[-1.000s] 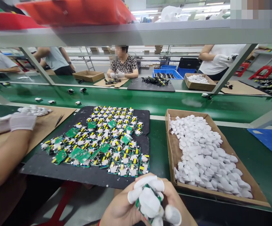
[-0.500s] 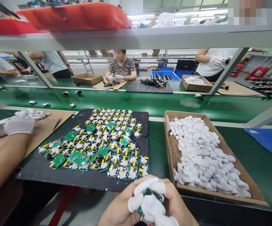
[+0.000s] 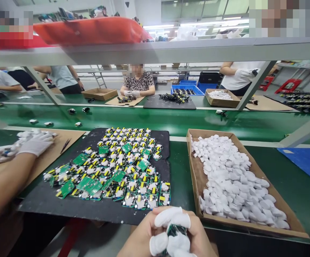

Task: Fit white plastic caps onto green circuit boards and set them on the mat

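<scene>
Circuit boards [image 3: 119, 175] are lying on a black mat [image 3: 50, 206]. By its corner, the left hand [image 3: 144, 233] and right hand [image 3: 199, 233] are holding one board [image 3: 176, 229] in a closed grip, while white pads [image 3: 238, 182] are lying in a box [image 3: 201, 175] farther right.

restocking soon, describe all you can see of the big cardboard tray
The tray looks like brown cardboard: shallow, open-topped, rectangular. White pieces cover most of its floor, leaving a bare strip on the left. It lies on the green worktop, right of the black mat; the right hand looks close but apart.
</scene>
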Tool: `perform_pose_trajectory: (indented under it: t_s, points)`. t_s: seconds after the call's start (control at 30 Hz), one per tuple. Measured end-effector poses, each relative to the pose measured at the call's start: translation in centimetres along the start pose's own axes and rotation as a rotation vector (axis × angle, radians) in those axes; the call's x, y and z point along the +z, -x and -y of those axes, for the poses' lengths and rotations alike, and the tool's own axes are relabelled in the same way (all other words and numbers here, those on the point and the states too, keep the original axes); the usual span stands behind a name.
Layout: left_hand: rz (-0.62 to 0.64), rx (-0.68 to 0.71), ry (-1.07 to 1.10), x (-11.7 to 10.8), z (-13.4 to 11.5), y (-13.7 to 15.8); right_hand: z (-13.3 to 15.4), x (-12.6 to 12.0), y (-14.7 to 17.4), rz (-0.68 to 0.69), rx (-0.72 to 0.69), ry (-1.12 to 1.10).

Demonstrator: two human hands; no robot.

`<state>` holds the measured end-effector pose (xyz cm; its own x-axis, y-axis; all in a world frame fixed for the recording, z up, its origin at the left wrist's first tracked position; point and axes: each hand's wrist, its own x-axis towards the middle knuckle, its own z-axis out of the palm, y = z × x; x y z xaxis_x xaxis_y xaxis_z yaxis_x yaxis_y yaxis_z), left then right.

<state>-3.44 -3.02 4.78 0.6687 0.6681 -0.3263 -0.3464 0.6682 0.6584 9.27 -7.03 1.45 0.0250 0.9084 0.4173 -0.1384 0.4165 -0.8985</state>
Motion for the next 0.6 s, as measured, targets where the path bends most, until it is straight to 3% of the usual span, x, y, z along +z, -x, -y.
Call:
perform_pose_trajectory:
  t_s: [0.1, 0.3, 0.33, 0.4, 0.47, 0.53, 0.6]
  points:
    - [0.05, -0.021, 0.006, -0.2, -0.1, 0.0, -1.4, -0.3, 0.8, -0.007, -0.052, 0.039]
    - [0.061, -0.009, 0.038, -1.7, 0.6, 0.1, -4.0, -2.6, 1.3, 0.162, 0.044, 0.084]
    - [0.061, -0.007, 0.055, -2.0, 0.8, 0.2, -3.7, -3.3, 0.7, 0.194, 0.05, 0.094]
    - [0.028, -0.011, 0.099, -2.6, 0.9, 0.3, -2.6, -5.1, -1.2, 0.142, 0.206, 0.219]
    - [-0.053, -0.005, 0.112, -3.3, 0.9, 0.5, -1.3, -7.6, -3.7, 0.124, 0.363, 0.547]
    - [-0.146, 0.02, 0.074, -4.2, 0.8, 0.7, -0.3, -10.2, -6.1, 0.128, 0.429, 0.68]
    - [-0.215, 0.041, 0.031, -5.1, 0.7, 0.9, 0.3, -12.6, -7.9, 0.241, 0.475, 0.762]
